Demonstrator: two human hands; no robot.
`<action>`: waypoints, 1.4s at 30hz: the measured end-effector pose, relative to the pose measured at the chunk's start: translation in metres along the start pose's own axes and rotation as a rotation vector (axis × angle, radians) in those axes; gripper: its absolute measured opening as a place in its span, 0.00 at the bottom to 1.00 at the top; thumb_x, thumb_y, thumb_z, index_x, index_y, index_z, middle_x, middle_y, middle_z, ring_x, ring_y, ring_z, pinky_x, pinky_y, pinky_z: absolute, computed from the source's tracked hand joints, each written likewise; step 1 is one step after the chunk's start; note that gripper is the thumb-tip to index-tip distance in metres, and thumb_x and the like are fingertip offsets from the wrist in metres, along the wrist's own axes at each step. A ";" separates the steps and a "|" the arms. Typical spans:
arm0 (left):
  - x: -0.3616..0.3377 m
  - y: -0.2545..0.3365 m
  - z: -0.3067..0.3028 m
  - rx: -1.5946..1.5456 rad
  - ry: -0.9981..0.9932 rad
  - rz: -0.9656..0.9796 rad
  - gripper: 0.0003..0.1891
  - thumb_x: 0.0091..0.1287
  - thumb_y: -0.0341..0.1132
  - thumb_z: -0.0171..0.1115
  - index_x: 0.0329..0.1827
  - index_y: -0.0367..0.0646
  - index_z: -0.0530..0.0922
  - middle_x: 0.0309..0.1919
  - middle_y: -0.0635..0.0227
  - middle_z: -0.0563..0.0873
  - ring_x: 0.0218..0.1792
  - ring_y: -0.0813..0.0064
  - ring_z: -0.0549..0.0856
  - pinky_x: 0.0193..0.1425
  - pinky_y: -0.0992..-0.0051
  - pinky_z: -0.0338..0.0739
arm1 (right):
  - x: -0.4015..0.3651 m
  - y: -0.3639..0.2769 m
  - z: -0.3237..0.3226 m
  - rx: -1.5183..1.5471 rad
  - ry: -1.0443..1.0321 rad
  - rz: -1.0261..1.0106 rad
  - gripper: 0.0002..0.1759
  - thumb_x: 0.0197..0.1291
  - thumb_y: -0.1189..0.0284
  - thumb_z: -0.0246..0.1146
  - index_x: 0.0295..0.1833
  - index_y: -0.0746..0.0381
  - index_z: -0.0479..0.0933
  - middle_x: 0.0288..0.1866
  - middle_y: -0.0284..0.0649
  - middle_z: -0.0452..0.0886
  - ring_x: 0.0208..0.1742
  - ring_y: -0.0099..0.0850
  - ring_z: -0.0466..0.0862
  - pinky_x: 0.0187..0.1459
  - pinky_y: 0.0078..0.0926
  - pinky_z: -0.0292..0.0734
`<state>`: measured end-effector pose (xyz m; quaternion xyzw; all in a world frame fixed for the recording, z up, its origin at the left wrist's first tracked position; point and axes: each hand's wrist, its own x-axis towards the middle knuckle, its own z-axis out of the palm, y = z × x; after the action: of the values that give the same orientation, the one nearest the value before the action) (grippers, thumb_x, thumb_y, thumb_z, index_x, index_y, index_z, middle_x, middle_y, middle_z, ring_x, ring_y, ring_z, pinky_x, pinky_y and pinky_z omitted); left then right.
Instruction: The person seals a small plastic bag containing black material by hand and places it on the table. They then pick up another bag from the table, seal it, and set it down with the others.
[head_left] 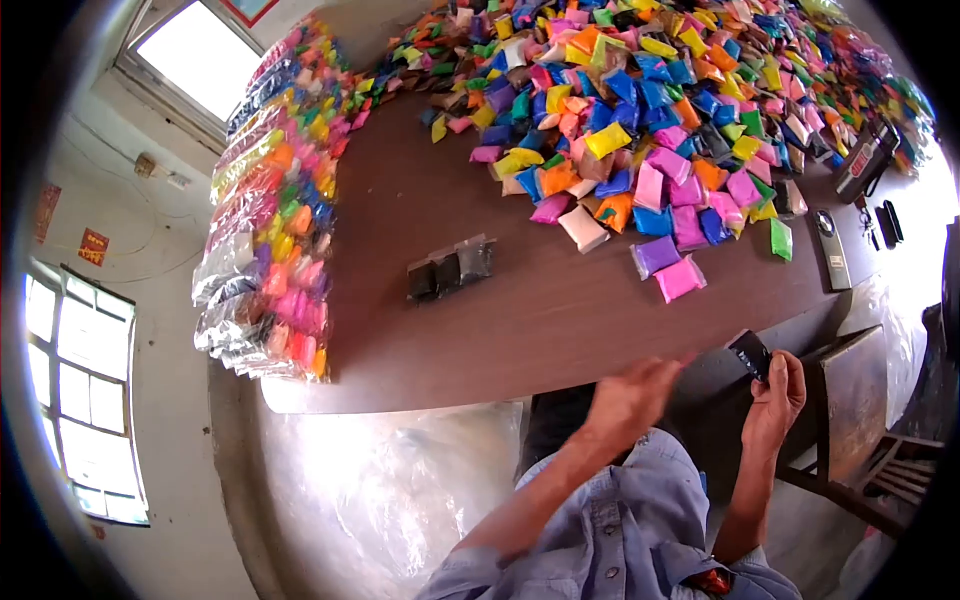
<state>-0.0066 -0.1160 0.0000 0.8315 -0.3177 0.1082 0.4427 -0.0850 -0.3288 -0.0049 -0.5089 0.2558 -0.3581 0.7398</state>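
Over the table's front edge, my right hand [774,402] pinches a small black packet [750,355] between thumb and fingers. Pale marks or print show on the packet's face. My left hand [635,400] is to the left of it, apart from the packet, with its fingers pointing toward it. Motion blurs those fingers, so I cannot make out whether they hold anything. On the brown table [400,345], a short row of black packets in clear plastic [450,271] lies left of centre.
A large heap of colourful small packets [610,140] covers the table's back and right. Bundled packets in clear bags [270,230] line the left edge. A phone [831,250] and a dark box-shaped device [866,160] lie at right. A wooden chair [850,410] stands nearby.
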 end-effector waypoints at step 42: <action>0.002 -0.045 -0.086 -0.736 0.289 -0.775 0.14 0.77 0.37 0.71 0.56 0.34 0.87 0.43 0.70 0.90 0.45 0.82 0.85 0.50 0.79 0.80 | -0.069 0.058 0.146 -0.135 -0.670 0.119 0.16 0.71 0.81 0.69 0.62 0.66 0.81 0.50 0.35 0.86 0.47 0.19 0.85 0.50 0.19 0.83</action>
<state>0.0316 -0.0292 0.0216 0.6547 0.0588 -0.0679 0.7506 -0.0033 -0.1777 -0.0073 -0.6300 0.0511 -0.1097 0.7671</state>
